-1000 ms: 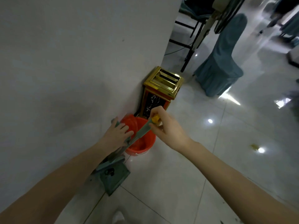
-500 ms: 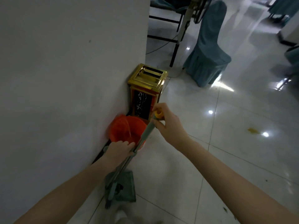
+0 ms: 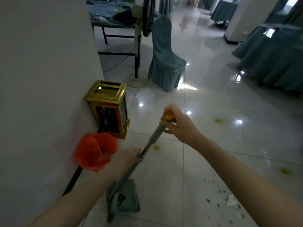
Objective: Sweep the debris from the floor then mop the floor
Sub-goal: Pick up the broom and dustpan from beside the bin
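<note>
Dustpan handle (image 3: 154, 138): my left hand (image 3: 126, 159) grips the shaft, my right hand (image 3: 178, 126) pinches the top. Risk: a swing topples the orange bucket (image 3: 96, 151).

A gold bin (image 3: 108, 108) stands against the wall (image 3: 41, 79), a blue-grey covered chair (image 3: 164, 63) beyond.

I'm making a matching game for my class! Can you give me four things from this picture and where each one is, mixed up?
Things
1 orange plastic bucket
2 gold-topped square bin
3 blue fabric-covered chair
4 green-gripped metal pole

Places
A far off, beside the fan stand
B in left hand and right hand
C against the wall, nearest
D at the wall's corner, behind the bucket

Pairs: 1-C, 2-D, 3-A, 4-B
</note>
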Demonstrator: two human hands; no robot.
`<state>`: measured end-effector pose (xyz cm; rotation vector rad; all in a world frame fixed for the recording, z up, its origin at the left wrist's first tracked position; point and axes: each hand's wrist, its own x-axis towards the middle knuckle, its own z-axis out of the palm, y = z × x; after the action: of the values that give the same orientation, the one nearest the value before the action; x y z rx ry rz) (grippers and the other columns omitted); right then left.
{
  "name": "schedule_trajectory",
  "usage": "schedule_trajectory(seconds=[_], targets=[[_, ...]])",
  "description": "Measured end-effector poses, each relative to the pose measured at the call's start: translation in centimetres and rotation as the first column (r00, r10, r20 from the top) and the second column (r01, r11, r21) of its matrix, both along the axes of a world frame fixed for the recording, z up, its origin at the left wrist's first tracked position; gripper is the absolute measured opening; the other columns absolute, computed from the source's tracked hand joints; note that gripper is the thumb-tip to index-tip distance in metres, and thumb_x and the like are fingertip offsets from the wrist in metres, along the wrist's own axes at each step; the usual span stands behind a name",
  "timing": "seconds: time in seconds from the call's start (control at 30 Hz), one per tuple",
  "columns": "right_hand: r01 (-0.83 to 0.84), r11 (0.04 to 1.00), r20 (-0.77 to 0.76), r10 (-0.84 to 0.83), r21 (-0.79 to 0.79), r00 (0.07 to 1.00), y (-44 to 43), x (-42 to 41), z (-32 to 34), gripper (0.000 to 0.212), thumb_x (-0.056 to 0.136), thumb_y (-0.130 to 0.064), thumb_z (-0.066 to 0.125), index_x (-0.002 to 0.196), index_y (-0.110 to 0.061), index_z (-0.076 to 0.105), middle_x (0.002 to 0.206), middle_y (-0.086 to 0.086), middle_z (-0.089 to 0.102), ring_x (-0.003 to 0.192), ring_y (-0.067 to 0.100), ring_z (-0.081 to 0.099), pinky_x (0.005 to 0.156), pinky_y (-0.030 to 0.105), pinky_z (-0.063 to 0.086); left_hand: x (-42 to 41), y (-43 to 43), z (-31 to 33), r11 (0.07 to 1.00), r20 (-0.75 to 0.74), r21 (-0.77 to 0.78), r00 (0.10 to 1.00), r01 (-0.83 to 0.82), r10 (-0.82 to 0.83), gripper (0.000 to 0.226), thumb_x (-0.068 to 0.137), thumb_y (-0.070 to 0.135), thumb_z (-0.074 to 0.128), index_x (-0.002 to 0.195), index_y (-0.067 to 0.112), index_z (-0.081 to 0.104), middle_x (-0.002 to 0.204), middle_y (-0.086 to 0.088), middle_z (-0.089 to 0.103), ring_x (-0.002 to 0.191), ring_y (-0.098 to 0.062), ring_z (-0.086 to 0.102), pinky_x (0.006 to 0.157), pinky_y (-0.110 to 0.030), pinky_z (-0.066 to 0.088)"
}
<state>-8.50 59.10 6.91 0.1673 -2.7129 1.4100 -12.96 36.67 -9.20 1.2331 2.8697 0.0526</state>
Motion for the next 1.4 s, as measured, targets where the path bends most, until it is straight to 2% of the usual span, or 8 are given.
schedule_trajectory(seconds=[0.13,0.3,0.57,0.8,0.97,1.13,1.23,1.4], targets=[[0.138,0.99,0.016,-0.137,-0.025,0.99,6.3,3.3,0.5,0.025,0.092,-0.003,0.058,0.097,-0.024,0.046,0.104,0.002,0.058,0.101,0.017,0.065,0.077,0.033,0.061,1.3,7.3,1.9,0.992,0.033,-0.06,0.993,0.112,-0.111,0.046,0.089,0.051,0.037,0.098,0.012,0.06,0.082,-0.005,0.066,0.066,-0.025,0.067,0.048,-0.029,0.046],[0.285,0.958,0.025,-0.284,-0.035,0.959,12.0,6.5,1.6,0.021,0.092,-0.004,0.058,0.098,-0.02,0.046,0.105,0.006,0.058,0.098,0.019,0.065,0.076,0.034,0.062,2.3,14.7,4.4,0.898,0.07,-0.318,0.953,0.302,-0.296,0.035,0.1,0.023,0.032,0.133,0.013,0.039,0.127,-0.009,0.048,0.104,-0.032,0.057,0.072,-0.038,0.042],[0.538,0.843,0.059,-0.536,-0.018,0.842,18.0,11.5,1.9,0.023,0.093,-0.003,0.057,0.098,-0.02,0.043,0.104,0.006,0.058,0.098,0.021,0.065,0.071,0.038,0.062,2.4,23.3,3.9,0.832,0.042,-0.199,0.853,0.518,-0.52,0.023,0.1,0.032,0.044,0.117,0.017,0.046,0.106,0.001,0.059,0.085,-0.021,0.065,0.067,-0.031,0.054],[0.745,0.666,0.114,-0.739,-0.025,0.664,19.5,15.4,1.3,0.024,0.094,-0.004,0.056,0.095,-0.024,0.043,0.107,0.012,0.059,0.101,0.027,0.064,0.075,0.042,0.061,2.0,29.0,2.2,0.588,-0.068,-0.246,0.591,0.771,-0.804,0.029,0.1,0.022,0.038,0.128,0.015,0.045,0.116,-0.007,0.052,0.091,-0.027,0.063,0.065,-0.031,0.048],[0.844,0.536,0.166,-0.831,-0.018,0.531,18.7,16.3,0.5,0.017,0.094,-0.004,0.054,0.098,-0.017,0.044,0.107,0.01,0.061,0.102,0.024,0.065,0.078,0.042,0.061,0.6,31.2,-0.6,0.531,-0.001,-0.058,0.532,0.846,-0.847,0.031,0.077,0.039,0.076,0.081,0.013,0.059,0.059,0.001,0.058,0.042,-0.02,0.058,0.034,-0.027,0.044],[0.895,0.445,0.227,-0.869,-0.036,0.441,17.3,16.7,-1.1,0.015,0.095,-0.003,0.054,0.1,-0.013,0.045,0.107,0.009,0.062,0.101,0.024,0.066,0.079,0.041,0.06,0.5,31.5,-2.9,0.461,0.096,0.091,0.453,0.883,-0.886,0.042,0.092,0.049,0.035,0.095,0.013,0.056,0.077,-0.004,0.062,0.062,-0.026,0.064,0.046,-0.03,0.04],[0.912,0.405,0.261,-0.875,-0.065,0.407,16.7,16.8,-1.9,0.015,0.095,-0.002,0.054,0.101,-0.011,0.044,0.108,0.011,0.061,0.102,0.025,0.066,0.08,0.043,0.06,0.6,31.3,-3.5,0.467,0.169,-0.025,0.464,0.884,-0.869,0.04,0.099,0.044,0.036,0.119,0.012,0.047,0.104,-0.007,0.061,0.089,-0.029,0.063,0.061,-0.031,0.033],[0.934,0.348,0.276,-0.893,-0.076,0.355,16.4,17.1,-2.5,0.016,0.094,-0.001,0.054,0.101,-0.012,0.045,0.108,0.01,0.061,0.101,0.02,0.067,0.079,0.041,0.061,1.0,31.5,-3.2,0.4,0.13,-0.097,0.41,0.911,-0.903,0.035,0.101,0.041,0.034,0.116,0.012,0.047,0.108,-0.006,0.06,0.093,-0.027,0.062,0.064,-0.031,0.033]])
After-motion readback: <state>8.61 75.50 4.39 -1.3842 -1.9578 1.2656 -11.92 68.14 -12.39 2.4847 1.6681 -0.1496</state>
